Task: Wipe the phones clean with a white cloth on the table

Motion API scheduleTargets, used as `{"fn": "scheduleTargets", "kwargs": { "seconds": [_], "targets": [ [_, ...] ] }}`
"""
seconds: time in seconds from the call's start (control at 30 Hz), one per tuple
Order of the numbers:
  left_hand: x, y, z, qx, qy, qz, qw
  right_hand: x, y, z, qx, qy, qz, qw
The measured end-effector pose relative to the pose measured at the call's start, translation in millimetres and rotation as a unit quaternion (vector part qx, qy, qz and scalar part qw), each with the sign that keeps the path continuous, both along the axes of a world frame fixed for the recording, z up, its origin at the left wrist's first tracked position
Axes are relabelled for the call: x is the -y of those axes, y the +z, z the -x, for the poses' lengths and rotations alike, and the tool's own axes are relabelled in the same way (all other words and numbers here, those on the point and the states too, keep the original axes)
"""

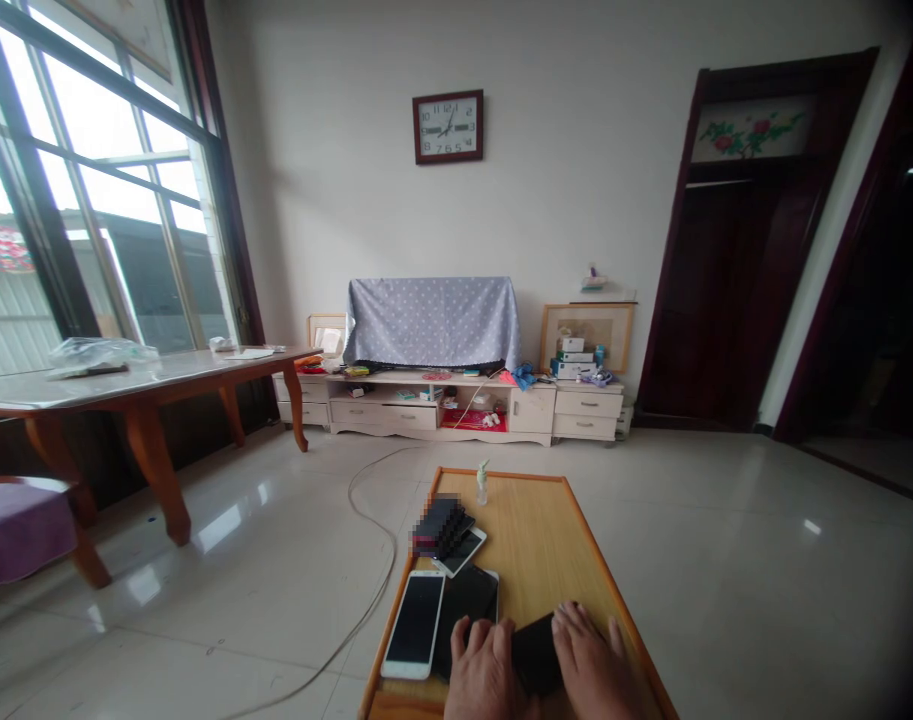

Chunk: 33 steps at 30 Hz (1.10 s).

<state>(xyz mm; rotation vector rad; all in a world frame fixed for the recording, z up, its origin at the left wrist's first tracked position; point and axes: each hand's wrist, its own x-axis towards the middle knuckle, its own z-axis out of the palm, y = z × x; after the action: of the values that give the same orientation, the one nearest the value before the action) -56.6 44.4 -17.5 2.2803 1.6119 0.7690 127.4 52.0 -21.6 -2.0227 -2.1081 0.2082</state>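
At the bottom of the head view both my hands rest on a low wooden table (546,530). My left hand (484,668) lies with fingers curled over the near end of a dark phone (467,605). Beside it, my right hand (595,665) has its fingers together against a small black object (535,650) that sits between the two hands. A white phone (415,622) with a dark screen lies just left of my left hand. Farther up the table are another white phone (463,550), a dark stack (437,525) and a small bottle (483,483).
A long wooden table (126,385) with a plastic bag stands by the window at left, a purple stool (21,525) near it. A cable (373,540) runs across the tiled floor. A white cabinet (456,405) with a cloth-covered screen is at the back, dark doors at right.
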Motion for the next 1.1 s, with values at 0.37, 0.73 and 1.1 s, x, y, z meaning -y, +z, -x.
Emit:
{"fn": "scheduleTargets", "kwargs": {
  "seconds": [0.37, 0.73, 1.1],
  "targets": [
    [-10, -29.0, 3, -0.011, 0.016, -0.059, 0.998, -4, -5.9, 18, -0.027, 0.103, 0.002, 0.994],
    [-8, -22.5, 0, -0.039, 0.011, -0.059, 0.997, -8, 5.3, 32, -0.03, 0.115, 0.019, 0.993],
    [-6, -15.6, 2, 0.006, 0.01, -0.008, 1.0, 8, -2.0, 33, -0.031, 0.143, 0.026, 0.989]
  ]
}}
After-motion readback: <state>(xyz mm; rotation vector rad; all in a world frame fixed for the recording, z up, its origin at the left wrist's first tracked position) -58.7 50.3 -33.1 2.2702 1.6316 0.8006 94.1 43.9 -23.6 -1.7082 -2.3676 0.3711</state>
